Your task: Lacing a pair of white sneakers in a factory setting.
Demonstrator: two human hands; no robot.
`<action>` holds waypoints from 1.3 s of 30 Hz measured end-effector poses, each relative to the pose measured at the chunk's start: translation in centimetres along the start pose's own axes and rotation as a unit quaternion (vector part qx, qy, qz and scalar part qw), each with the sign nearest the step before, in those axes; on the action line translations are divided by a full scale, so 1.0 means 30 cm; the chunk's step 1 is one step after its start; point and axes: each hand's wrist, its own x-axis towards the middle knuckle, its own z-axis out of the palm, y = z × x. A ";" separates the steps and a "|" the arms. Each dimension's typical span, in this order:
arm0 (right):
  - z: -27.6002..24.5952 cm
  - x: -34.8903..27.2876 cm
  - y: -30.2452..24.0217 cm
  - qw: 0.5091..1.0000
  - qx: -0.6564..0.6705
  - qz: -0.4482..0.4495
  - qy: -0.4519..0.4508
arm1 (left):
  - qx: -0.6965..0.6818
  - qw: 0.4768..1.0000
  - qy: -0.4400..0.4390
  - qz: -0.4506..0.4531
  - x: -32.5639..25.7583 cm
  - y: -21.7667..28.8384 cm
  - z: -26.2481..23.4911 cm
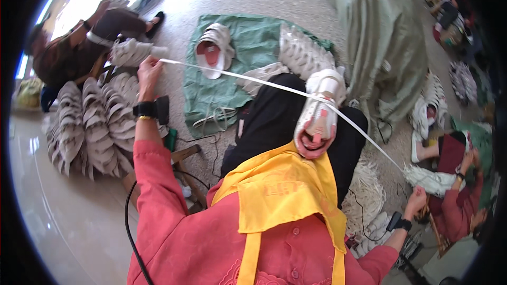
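A white shoelace (253, 79) runs taut across my lap, from upper left to lower right. My left hand (150, 74) is raised, with its fingers pinched on one end of the lace. Far out to the lower right, my right hand (416, 199) is closed at the lace's other end; the last bit of lace there is hard to make out. Midway, the lace passes at the front of a white sneaker (320, 121) with a pink lining. This sneaker rests on my thighs, its opening toward me, over the top of my yellow apron (288, 190).
A green cloth (248, 31) ahead carries a white sneaker (214, 47) and stacked shoe uppers (303, 53). More uppers (95, 121) are piled at left. A bundle of white laces (367, 190) lies right of my leg. Co-workers sit at far left and right; a grey-green sheet (377, 37) covers something.
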 end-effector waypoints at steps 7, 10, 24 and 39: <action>0.058 0.043 0.020 0.962 0.215 0.160 -0.046 | -0.047 0.997 -0.039 -0.055 -0.014 -0.031 -0.025; 0.092 0.056 0.044 0.971 0.194 0.133 -0.043 | 0.009 1.000 -0.013 -0.026 -0.025 -0.057 -0.029; 0.168 0.137 -0.257 0.898 0.292 0.153 -0.291 | 0.003 0.992 -0.065 0.111 0.001 0.146 0.002; -0.077 -0.203 -1.021 0.746 0.539 0.112 -0.376 | -0.331 0.668 -0.665 -0.045 -0.629 0.643 0.148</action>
